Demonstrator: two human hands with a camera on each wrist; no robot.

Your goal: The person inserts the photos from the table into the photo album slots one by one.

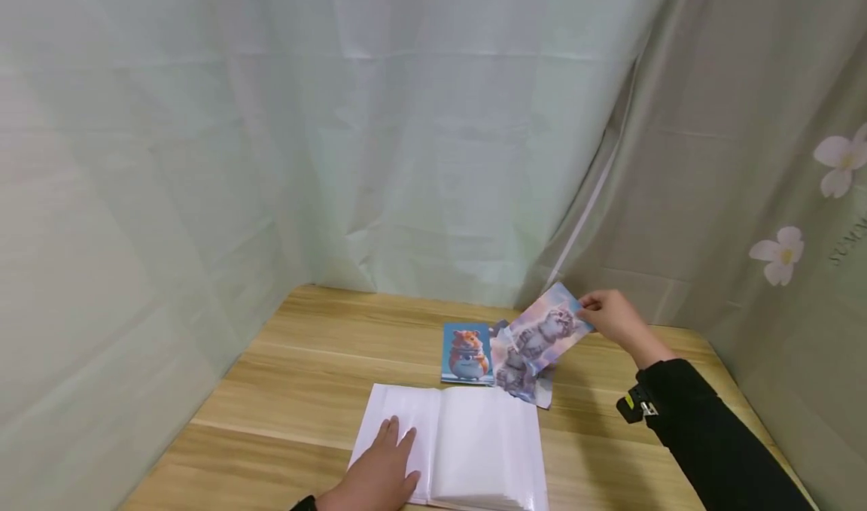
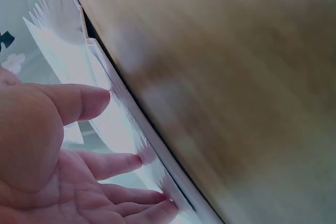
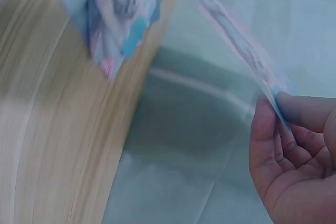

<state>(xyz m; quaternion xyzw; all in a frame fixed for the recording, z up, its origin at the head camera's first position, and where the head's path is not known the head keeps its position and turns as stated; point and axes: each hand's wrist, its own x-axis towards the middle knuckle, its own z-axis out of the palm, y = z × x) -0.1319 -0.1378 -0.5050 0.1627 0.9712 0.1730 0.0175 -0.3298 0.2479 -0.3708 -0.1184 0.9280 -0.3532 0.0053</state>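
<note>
My right hand [image 1: 615, 321] pinches the corner of a picture card [image 1: 550, 329] between thumb and fingers. The card shows a grey striped kitten on pink and blue, and it is raised at a slant over a pile of similar cards [image 1: 512, 372]. In the right wrist view the held card [image 3: 231, 24] appears nearly edge-on. An open album [image 1: 484, 439] with white, translucent pages lies at the table's front. My left hand [image 1: 379, 472] rests on its left page, fingers spread; in the left wrist view the fingertips [image 2: 149, 157] touch the page surface.
Left of the pile lies a blue card with an orange hamster [image 1: 467, 354], just behind the album. The wooden table [image 1: 284, 390] ends at a pale curtain [image 1: 420, 157] at the back and sides. A printed floral curtain [image 1: 779, 255] hangs on the right.
</note>
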